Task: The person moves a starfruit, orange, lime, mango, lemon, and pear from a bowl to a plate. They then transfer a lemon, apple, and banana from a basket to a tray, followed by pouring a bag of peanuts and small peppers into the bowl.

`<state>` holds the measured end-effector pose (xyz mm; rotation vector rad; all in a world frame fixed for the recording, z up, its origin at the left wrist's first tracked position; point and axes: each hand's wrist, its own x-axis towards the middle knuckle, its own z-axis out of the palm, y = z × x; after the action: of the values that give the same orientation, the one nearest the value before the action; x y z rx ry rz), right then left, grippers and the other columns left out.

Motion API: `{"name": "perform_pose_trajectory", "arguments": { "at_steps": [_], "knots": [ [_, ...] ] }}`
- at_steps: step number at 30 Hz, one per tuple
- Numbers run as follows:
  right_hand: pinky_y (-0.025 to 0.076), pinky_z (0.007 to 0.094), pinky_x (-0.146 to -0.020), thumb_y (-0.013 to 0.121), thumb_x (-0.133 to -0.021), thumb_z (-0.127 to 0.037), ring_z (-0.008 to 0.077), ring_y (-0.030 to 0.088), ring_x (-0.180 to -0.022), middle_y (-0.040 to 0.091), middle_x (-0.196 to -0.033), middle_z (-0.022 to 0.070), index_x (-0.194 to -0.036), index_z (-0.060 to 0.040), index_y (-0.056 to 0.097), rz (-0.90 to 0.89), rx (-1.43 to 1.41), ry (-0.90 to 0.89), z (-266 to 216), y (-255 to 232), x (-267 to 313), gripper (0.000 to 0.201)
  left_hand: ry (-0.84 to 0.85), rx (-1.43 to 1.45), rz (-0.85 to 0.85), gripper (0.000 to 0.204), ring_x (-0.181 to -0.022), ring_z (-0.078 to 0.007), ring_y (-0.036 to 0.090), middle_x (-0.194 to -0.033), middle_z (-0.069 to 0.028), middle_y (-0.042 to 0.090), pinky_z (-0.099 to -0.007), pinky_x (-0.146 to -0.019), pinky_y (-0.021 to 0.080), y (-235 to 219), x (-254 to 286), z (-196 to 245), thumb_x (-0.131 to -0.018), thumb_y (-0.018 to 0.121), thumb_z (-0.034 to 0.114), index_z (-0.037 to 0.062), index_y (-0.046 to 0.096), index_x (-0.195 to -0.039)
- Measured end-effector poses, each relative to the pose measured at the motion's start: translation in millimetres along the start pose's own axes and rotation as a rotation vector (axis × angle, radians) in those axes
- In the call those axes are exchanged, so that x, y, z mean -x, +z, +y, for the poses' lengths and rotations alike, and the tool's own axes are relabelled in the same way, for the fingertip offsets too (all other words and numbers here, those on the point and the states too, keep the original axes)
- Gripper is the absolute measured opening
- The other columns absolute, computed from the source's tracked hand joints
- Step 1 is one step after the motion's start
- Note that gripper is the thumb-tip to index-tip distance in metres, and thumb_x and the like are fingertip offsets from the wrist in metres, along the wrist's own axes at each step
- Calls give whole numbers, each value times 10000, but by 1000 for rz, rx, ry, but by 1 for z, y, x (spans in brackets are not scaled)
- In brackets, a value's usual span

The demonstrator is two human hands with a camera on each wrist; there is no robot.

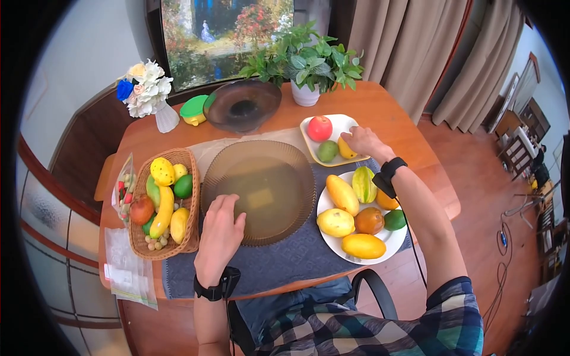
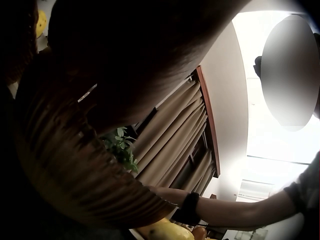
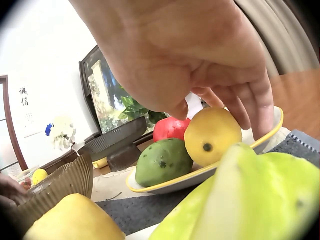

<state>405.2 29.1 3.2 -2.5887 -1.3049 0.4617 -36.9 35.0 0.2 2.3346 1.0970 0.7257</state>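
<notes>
My right hand [image 1: 363, 142] reaches into a small white tray [image 1: 309, 129] and grips a round yellow-orange fruit [image 3: 212, 136]. In the right wrist view, the thumb lies at the fruit's upper left and the fingers curl behind it. Beside that fruit in the tray are a green fruit [image 3: 163, 162] and a red fruit [image 1: 320, 128]. My left hand [image 1: 221, 234] lies over the near-left rim of a large brown ribbed glass bowl [image 1: 291, 222], its thumb apart from the fingers. The left wrist view shows the bowl's ribbed side [image 2: 75, 175] in deep shadow.
A white plate [image 1: 389, 249] of several fruits stands at right, a wicker basket [image 1: 193, 219] of fruit at left. Behind are a dark glass bowl [image 1: 261, 98], a green-lidded container [image 1: 193, 108], a flower vase [image 1: 167, 118] and a potted plant [image 1: 305, 95]. Plastic bags [image 1: 126, 273] lie at left.
</notes>
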Motion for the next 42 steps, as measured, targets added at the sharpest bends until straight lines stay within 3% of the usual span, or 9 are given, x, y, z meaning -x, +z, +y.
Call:
{"name": "perform_pose_trajectory", "arguments": {
  "at_steps": [10, 12, 15, 18, 23, 28, 31, 38, 42],
  "knots": [
    [545, 541, -1090, 603, -1062, -490, 479, 679, -1258, 718, -1292, 329, -1408, 23, 645, 238, 141, -114, -5, -14, 16, 620, 84, 18, 78, 345, -1061, -387, 738, -1171, -242, 717, -443, -926, 595, 2, 1, -11, -916, 741, -10, -66, 668, -1248],
    [568, 557, -1035, 650, -1039, -456, 486, 703, -1192, 748, -1209, 313, -1353, 7, 675, 242, 172, -154, -22, -30, 30, 559, 42, 72, 71, 345, -1113, -435, 698, -1198, -257, 705, -480, -969, 566, -3, 3, -7, -918, 734, -4, -65, 665, -1250],
    [579, 556, -969, 701, -994, -322, 477, 731, -1088, 765, -1136, 297, -1272, 4, 712, 405, 95, -425, -60, -43, 72, 428, 47, 130, 76, 314, -1107, -461, 692, -1187, -266, 703, -503, -961, 563, -10, 2, -6, -924, 721, -8, -59, 670, -1230],
    [588, 535, -933, 694, -974, -218, 452, 753, -1014, 778, -1082, 279, -1234, 22, 731, 334, -148, -596, -117, -53, 132, 356, 67, 152, 209, 257, -963, -374, 747, -1076, -228, 735, -442, -852, 599, -29, 1, 0, -931, 722, -26, -48, 689, -1184],
    [604, 499, -894, 695, -948, -121, 428, 770, -936, 787, -994, 256, -1244, 32, 746, 192, -437, -726, -174, -9, 206, 337, -67, 44, 345, 216, -942, -386, 750, -1076, -237, 754, -453, -827, 590, -82, 3, -19, -922, 712, -15, -71, 741, -1129],
    [588, 518, -937, 692, -948, -129, 453, 759, -961, 789, -972, 244, -1200, 42, 750, 46, -526, -745, -187, 59, 202, 311, -86, -633, 198, 385, -1057, -471, 711, -1154, -261, 745, -513, -950, 565, -109, 28, -90, -894, 749, 38, -40, 722, -1270],
    [585, 522, -949, 674, -936, -106, 461, 756, -973, 784, -963, 260, -1191, 50, 752, 20, -506, -707, -180, 92, 188, 309, -335, -477, 86, 459, -1099, -489, 700, -1173, -280, 744, -525, -969, 559, -111, 37, -92, -888, 763, 75, -25, 703, -1331],
    [569, 533, -1006, 623, -919, -63, 492, 742, -1038, 761, -1007, 333, -1191, 62, 754, -26, -477, -627, -169, 107, 182, 326, -287, -315, 268, 392, -1094, -478, 718, -1170, -313, 744, -513, -944, 562, -119, 35, -82, -927, 739, 93, -27, 713, -1299],
    [564, 543, -1017, 620, -924, -66, 509, 730, -1066, 752, -1055, 349, -1195, 62, 753, -27, -500, -596, -168, 113, 180, 328, -304, -304, 428, 354, -1058, -463, 740, -1143, -294, 758, -495, -906, 572, -137, 34, -41, -949, 735, 100, -21, 716, -1281]
  ]
}}
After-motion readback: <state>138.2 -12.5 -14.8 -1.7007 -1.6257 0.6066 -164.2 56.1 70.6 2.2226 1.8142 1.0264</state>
